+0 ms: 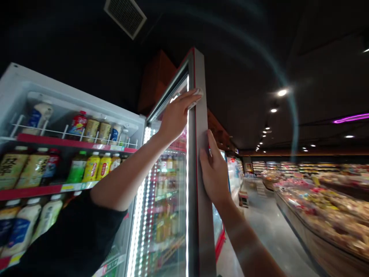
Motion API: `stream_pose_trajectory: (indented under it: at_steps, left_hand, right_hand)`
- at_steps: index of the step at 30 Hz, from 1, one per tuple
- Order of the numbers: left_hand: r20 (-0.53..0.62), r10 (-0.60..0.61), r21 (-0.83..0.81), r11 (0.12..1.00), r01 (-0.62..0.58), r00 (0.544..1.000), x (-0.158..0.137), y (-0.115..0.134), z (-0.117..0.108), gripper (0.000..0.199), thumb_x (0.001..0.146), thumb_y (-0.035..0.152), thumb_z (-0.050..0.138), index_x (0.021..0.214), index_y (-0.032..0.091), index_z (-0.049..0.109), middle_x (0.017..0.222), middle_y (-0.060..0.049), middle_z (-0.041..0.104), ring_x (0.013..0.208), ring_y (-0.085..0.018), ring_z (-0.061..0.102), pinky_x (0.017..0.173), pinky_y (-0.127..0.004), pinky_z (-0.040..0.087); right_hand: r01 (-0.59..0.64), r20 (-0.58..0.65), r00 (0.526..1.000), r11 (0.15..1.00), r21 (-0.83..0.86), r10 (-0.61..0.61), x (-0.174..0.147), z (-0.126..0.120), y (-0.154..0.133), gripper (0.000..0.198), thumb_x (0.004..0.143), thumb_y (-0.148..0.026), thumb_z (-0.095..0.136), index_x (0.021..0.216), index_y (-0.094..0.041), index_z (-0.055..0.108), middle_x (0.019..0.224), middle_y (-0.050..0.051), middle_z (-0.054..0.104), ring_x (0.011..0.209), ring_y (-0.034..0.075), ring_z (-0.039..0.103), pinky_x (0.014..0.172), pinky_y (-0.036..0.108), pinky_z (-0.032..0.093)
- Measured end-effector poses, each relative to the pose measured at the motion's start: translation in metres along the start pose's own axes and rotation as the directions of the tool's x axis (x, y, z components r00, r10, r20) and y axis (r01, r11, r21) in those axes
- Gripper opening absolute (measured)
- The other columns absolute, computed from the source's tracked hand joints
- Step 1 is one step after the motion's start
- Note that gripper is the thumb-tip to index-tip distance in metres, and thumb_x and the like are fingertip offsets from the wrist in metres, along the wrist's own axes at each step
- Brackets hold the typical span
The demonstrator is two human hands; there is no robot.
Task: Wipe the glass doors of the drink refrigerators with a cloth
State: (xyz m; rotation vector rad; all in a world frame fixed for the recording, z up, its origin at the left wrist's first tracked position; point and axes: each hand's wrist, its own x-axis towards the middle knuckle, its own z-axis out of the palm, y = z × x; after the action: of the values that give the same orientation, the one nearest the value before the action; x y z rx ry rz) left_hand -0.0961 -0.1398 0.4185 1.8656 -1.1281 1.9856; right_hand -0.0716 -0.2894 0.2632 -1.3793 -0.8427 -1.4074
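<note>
A glass fridge door (204, 231) stands swung open, its grey edge facing me. My left hand (177, 113) reaches up to the upper part of that edge. Under its fingers a white cloth (198, 92) is pressed against the frame; most of it is hidden by the hand. Lower down, my right hand (215, 171) grips the same edge from the right, with its fingertips partly out of sight behind the door. A strip of white light shows along the inner side of the glass.
At left, the open fridge (72, 90) holds bottled drinks on several shelves with red front strips (52, 139). To the right, an aisle floor (262, 219) runs past a long display (323, 204) of packed goods. An air vent (126, 16) sits overhead.
</note>
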Motion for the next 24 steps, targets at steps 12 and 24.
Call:
stream_pose_trajectory:
  at_steps: [12, 24]
  left_hand:
    - [0.312, 0.210, 0.230, 0.930, -0.288, 0.927, -0.058, -0.022, -0.177, 0.080, 0.097, -0.007, 0.038, 0.157, 0.040, 0.064, 0.169, 0.006, 0.062, 0.162, -0.013, 0.052, 0.137, -0.042, 0.048]
    - [0.135, -0.020, 0.431, 0.901, -0.040, 0.991, 0.101, -0.122, -0.268, 0.072, 0.091, -0.007, 0.039, 0.147, 0.021, 0.075, 0.162, -0.003, 0.069, 0.154, -0.019, 0.063, 0.139, -0.042, 0.042]
  right_hand:
    - [-0.083, 0.059, 0.996, 0.952, 0.294, 0.068, -0.063, 0.096, -0.097, 0.083, 0.100, -0.051, 0.072, 0.176, -0.034, 0.043, 0.162, 0.011, 0.068, 0.143, 0.040, 0.071, 0.118, 0.067, 0.061]
    - [0.143, 0.041, 0.985, 0.922, 0.361, -0.169, 0.014, 0.217, -0.181, 0.076, 0.107, -0.028, 0.051, 0.180, -0.032, 0.031, 0.185, 0.004, 0.038, 0.172, 0.025, 0.035, 0.140, 0.057, 0.037]
